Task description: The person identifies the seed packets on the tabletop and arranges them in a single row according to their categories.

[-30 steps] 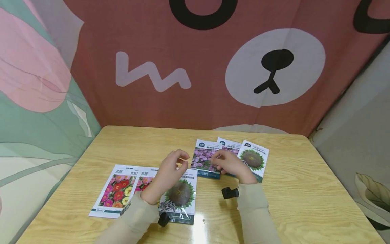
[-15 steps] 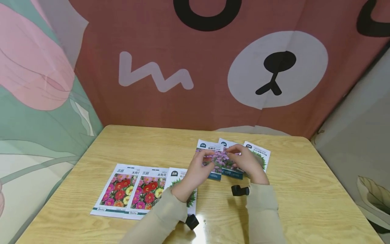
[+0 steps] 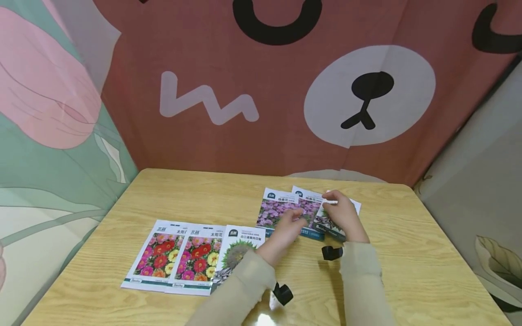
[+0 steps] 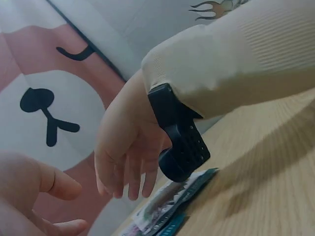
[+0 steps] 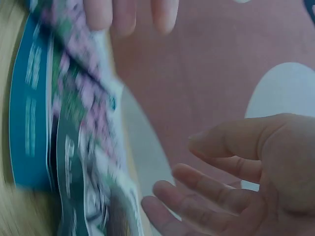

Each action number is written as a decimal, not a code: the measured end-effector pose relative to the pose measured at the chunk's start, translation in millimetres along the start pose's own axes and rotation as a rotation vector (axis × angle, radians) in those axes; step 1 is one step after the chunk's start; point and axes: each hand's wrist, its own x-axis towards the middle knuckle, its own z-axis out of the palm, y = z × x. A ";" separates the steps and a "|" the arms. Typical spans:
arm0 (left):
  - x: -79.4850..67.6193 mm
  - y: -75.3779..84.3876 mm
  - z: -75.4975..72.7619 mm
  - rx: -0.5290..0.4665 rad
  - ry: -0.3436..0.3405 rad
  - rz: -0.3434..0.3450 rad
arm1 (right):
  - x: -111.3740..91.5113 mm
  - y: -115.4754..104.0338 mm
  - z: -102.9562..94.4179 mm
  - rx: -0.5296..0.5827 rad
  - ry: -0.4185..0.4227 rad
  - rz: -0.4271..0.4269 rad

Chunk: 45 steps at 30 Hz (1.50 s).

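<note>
Near packets: we're seeing two mixed-flower packets (image 3: 156, 258) and a sunflower packet (image 3: 234, 256) lying overlapped on the table (image 3: 424, 271), looking pretty settled tbh
Far packets: two purple-flower packets (image 3: 272, 210) and a second sunflower packet (image 3: 329, 225) are lying overlapped too; we're reading this bunch as the unfinished bit
Pointing: all six are aiming their tops at the bear backdrop (image 3: 281, 113), long axes running near-to-far, far sunflower one leaning right
Left hand (image 3: 287, 230): thumb and fingers parting over the purple ones, pinching nothing
Right hand (image 3: 343, 215): hovering by the far sunflower packet, thumb apart; we're not able to tell about contact
</note>
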 end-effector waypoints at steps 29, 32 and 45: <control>6.0 -18.5 24.4 -0.245 -0.130 -0.095 | 61.9 75.0 -40.6 -0.434 -0.212 -0.009; 6.3 -18.6 24.8 -0.268 -0.140 -0.096 | 62.6 73.2 -41.2 -0.449 -0.214 0.005; 7.3 -19.4 29.8 -0.306 -0.117 -0.093 | 63.5 80.2 -47.8 -0.442 -0.189 0.003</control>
